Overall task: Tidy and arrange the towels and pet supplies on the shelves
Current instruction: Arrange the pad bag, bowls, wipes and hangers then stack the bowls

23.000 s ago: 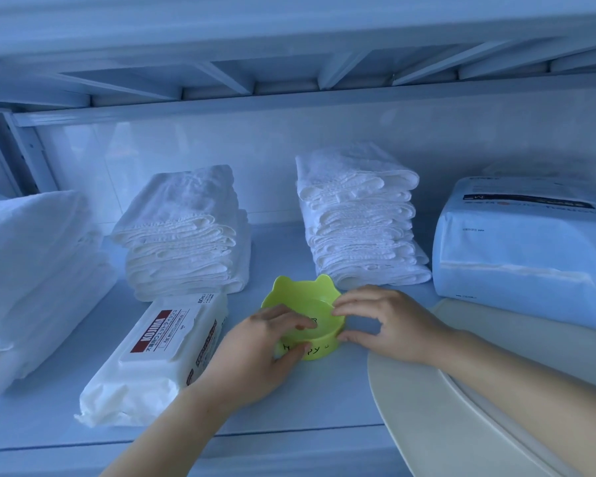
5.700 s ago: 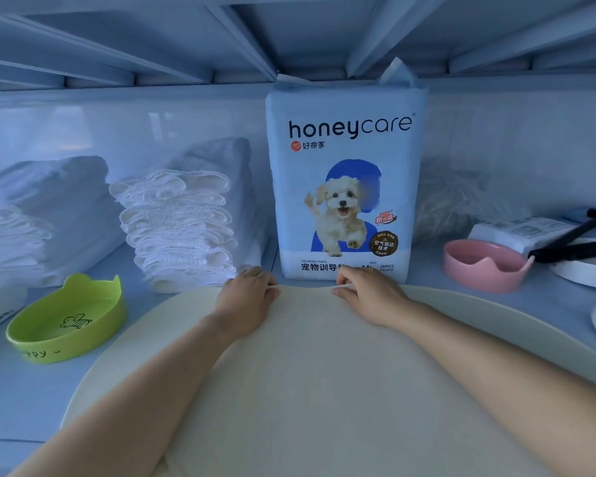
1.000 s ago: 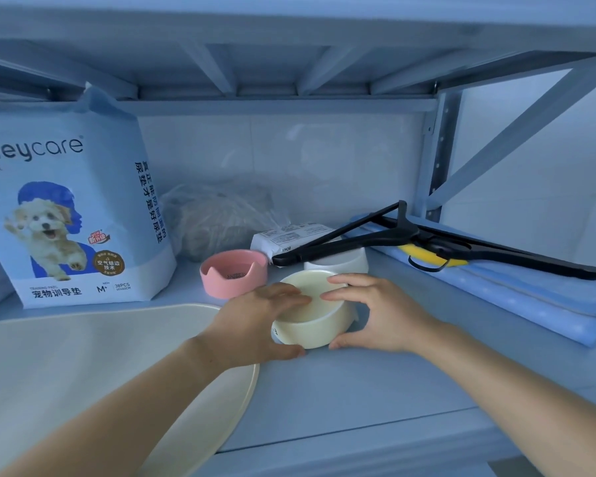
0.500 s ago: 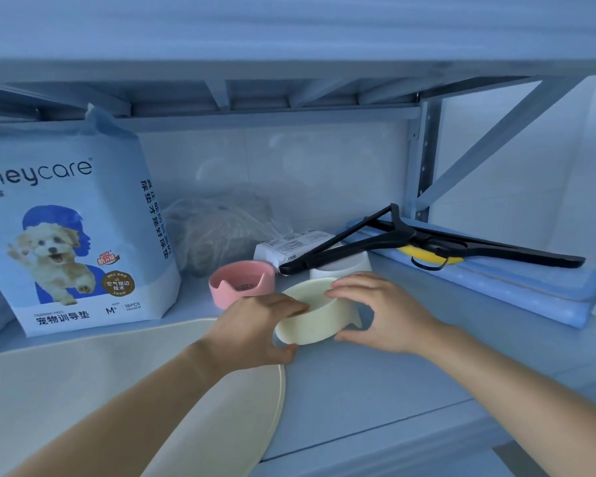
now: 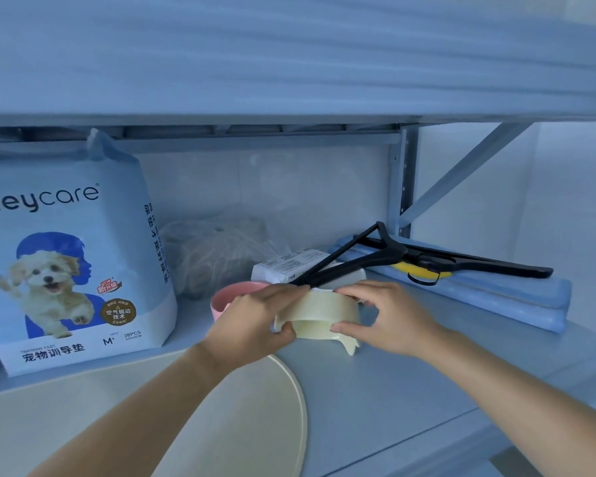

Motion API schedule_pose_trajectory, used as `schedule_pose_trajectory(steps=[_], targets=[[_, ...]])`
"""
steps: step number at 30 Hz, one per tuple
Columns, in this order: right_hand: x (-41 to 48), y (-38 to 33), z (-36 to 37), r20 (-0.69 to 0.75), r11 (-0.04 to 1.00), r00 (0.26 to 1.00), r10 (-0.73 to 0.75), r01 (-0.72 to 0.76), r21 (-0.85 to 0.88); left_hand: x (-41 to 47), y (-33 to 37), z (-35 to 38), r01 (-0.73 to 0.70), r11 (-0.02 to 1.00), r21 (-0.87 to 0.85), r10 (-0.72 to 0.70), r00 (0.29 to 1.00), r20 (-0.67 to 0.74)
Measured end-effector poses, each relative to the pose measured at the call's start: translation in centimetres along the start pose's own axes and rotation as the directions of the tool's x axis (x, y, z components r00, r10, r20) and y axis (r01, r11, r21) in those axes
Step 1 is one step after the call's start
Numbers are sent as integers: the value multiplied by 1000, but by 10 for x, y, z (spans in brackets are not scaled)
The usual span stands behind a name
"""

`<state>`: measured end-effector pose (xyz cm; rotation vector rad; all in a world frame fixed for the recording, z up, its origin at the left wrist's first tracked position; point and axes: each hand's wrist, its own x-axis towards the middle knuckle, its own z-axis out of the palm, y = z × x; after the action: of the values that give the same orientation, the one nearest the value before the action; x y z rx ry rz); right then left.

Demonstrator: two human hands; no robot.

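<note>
Both hands grasp a cream bowl (image 5: 319, 313), tipped on its side above the shelf (image 5: 410, 390): left hand (image 5: 255, 325) on one side, right hand (image 5: 382, 318) on the other. A pink bowl (image 5: 227, 297) sits just behind

My left hand (image 5: 255, 325) covers most of the pink bowl (image 5: 227, 297). The cream bowl (image 5: 319, 313) I hold hides nearly all of the white bowl (image 5: 354, 275) behind it. The pad bag (image 5: 73, 256) is cut off at the left edge, the round mat (image 5: 152, 425) at the bottom. The packet (image 5: 289, 268) label is too small to read.
</note>
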<state>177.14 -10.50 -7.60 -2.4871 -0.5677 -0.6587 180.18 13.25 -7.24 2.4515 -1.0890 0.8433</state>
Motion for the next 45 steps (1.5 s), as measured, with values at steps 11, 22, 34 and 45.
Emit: schedule_pose_trajectory(steps=[11, 22, 34, 45], targets=[[-22, 0, -16, 43, 998, 999, 18, -15, -64, 27, -12, 13, -94, 992, -84, 97, 995, 27], [-16, 18, -26, 165, 947, 967, -193, 227, -226, 55, 6, 20, -147, 985, -95, 154, 985, 71], [3, 56, -11, 108, 811, 842, -528, 538, -231, 57, 25, 29, 30, 998, -47, -32, 998, -46], [21, 75, 11, 72, 850, 848, -526, 525, 25, -12, 39, 32, 315, 940, -134, -303, 948, 101]])
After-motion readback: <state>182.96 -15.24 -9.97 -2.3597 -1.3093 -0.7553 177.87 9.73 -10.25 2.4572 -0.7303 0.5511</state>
